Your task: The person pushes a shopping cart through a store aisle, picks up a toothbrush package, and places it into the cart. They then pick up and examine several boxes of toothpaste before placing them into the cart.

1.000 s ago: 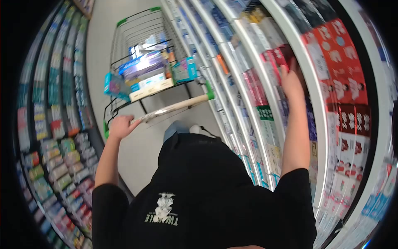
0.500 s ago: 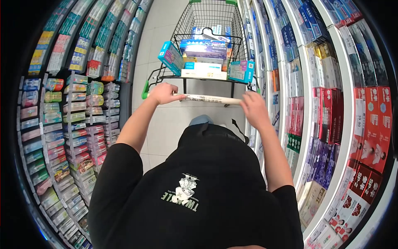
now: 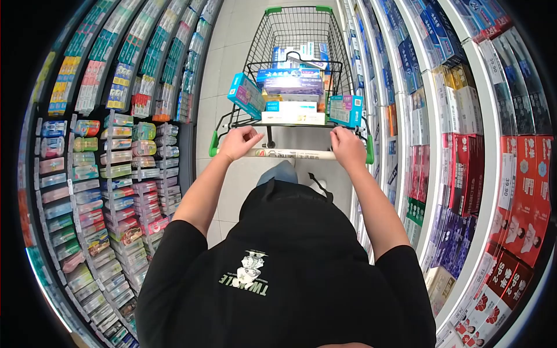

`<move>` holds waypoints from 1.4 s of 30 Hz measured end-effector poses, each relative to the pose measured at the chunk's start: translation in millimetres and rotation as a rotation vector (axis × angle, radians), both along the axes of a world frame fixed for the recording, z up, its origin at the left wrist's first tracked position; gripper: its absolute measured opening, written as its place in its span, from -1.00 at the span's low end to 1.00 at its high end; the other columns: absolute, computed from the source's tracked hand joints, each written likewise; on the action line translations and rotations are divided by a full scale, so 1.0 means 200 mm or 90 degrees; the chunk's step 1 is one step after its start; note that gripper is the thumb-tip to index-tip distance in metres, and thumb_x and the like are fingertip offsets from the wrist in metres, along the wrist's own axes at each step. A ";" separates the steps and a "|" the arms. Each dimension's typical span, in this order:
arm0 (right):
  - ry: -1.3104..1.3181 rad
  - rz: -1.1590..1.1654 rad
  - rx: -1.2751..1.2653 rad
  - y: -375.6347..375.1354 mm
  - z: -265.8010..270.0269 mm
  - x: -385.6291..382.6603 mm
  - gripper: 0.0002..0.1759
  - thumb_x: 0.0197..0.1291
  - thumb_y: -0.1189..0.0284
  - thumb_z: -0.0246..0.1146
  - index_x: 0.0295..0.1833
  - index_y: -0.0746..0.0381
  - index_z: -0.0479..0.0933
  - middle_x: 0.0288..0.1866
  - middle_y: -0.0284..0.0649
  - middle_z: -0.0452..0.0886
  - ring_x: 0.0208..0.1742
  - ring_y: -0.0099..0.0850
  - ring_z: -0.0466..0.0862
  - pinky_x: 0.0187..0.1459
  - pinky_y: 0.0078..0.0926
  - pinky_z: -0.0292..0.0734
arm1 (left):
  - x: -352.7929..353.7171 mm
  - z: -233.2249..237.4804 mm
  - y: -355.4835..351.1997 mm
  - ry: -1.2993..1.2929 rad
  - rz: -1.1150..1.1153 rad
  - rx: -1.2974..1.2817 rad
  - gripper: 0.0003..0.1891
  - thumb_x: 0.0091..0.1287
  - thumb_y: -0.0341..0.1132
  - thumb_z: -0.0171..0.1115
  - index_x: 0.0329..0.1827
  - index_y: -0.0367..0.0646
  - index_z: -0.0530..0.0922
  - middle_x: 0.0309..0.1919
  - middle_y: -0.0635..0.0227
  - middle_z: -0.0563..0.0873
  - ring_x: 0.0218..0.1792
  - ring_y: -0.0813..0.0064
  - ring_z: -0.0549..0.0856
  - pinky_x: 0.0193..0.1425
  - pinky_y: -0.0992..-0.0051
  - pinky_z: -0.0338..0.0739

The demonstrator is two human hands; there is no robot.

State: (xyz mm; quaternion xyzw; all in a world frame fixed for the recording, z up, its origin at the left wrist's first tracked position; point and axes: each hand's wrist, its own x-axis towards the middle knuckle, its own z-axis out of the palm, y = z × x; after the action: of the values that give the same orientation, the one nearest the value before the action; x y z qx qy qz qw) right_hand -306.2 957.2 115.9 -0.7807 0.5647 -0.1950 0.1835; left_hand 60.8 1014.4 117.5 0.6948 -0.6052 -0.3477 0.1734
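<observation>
Both of my hands are on the pale handle (image 3: 290,153) of a wire shopping cart (image 3: 255,43). My left hand (image 3: 239,144) curls over its left part, thumb and fingertips pointing inward. Toward the right end, my right hand (image 3: 348,148) is wrapped over the bar with its fingers bent. Just beyond the handle, boxed goods lie in the cart: a teal box (image 3: 246,95) leaning at the left, another teal box (image 3: 346,110) at the right, a white box (image 3: 293,112) between them, and a blue-purple box (image 3: 293,81) behind.
Shelves of toothbrush packs (image 3: 122,145) line the left side closely. On the right, shelves hold boxed goods, including red boxes (image 3: 525,191) and purple boxes (image 3: 449,232). Pale floor tiles (image 3: 223,64) run along the aisle beside the cart.
The cart and its handle sit slightly lower and further right in view, and the handle's right green end now shows. My right hand has moved a little left; my left hand stays at the handle.
</observation>
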 end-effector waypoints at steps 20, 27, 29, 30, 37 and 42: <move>0.011 -0.071 -0.009 -0.43 -0.03 0.21 -0.87 0.42 0.26 0.30 -0.15 0.05 0.63 -0.24 -0.25 0.76 -0.24 -0.07 0.77 -0.23 -0.05 0.68 | 0.09 -0.20 -1.14 -0.196 -0.023 -0.260 -0.33 0.30 -0.26 0.55 0.48 -0.09 0.52 0.23 0.09 0.65 0.22 0.02 0.67 0.27 0.13 0.61; 0.018 -0.066 0.020 -0.68 0.02 0.31 -0.74 0.44 0.20 0.30 0.15 -0.01 0.59 0.02 -0.27 0.72 -0.14 -0.08 0.78 -0.17 -0.06 0.71 | 0.24 -0.28 -1.34 -0.009 -0.005 -0.282 -0.46 0.35 -0.41 0.53 0.36 -0.20 0.54 0.11 0.03 0.75 0.12 0.07 0.77 0.22 0.24 0.65; 0.005 -0.075 0.020 -0.73 0.07 0.33 -0.55 0.43 0.18 0.32 0.38 -0.07 0.48 0.23 -0.26 0.63 -0.08 -0.08 0.79 -0.14 -0.05 0.72 | 0.25 -0.31 -1.32 0.064 0.000 -0.344 -0.49 0.38 -0.44 0.52 0.35 -0.29 0.53 0.07 0.09 0.75 0.05 0.27 0.77 0.18 0.33 0.64; -0.002 -0.083 0.026 -0.76 0.11 0.35 -0.42 0.42 0.17 0.34 0.49 -0.12 0.41 0.34 -0.27 0.57 -0.05 -0.10 0.79 -0.12 -0.06 0.73 | 0.23 -0.23 -1.30 0.066 -0.001 -0.294 -0.49 0.38 -0.44 0.52 0.35 -0.31 0.52 0.08 0.11 0.74 0.04 0.31 0.76 0.18 0.36 0.63; -0.054 -0.035 -0.066 -0.97 0.04 0.43 -0.06 0.30 0.22 0.48 0.72 -0.32 0.19 0.53 -0.28 0.41 0.14 -0.17 0.74 0.00 -0.16 0.74 | 0.20 -0.30 -1.18 0.232 -0.015 -0.220 -0.50 0.42 -0.40 0.50 0.36 -0.30 0.54 0.13 0.03 0.71 0.08 0.19 0.75 0.23 0.31 0.63; -0.009 0.031 -0.161 -1.08 -0.05 0.50 -0.34 0.28 0.31 0.45 0.49 -0.17 0.48 0.33 -0.26 0.55 0.18 -0.23 0.71 0.01 -0.26 0.74 | 0.22 -0.21 -1.26 0.134 -0.099 -0.257 -0.53 0.44 -0.38 0.48 0.35 -0.33 0.55 0.14 0.01 0.71 0.08 0.12 0.73 0.21 0.29 0.59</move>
State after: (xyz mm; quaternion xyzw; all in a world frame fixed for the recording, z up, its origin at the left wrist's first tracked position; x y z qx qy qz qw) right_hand -207.1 741.1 106.7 -0.8099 0.5148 -0.2657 0.0922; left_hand 104.8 761.5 75.6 0.5570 -0.6929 -0.3027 0.3436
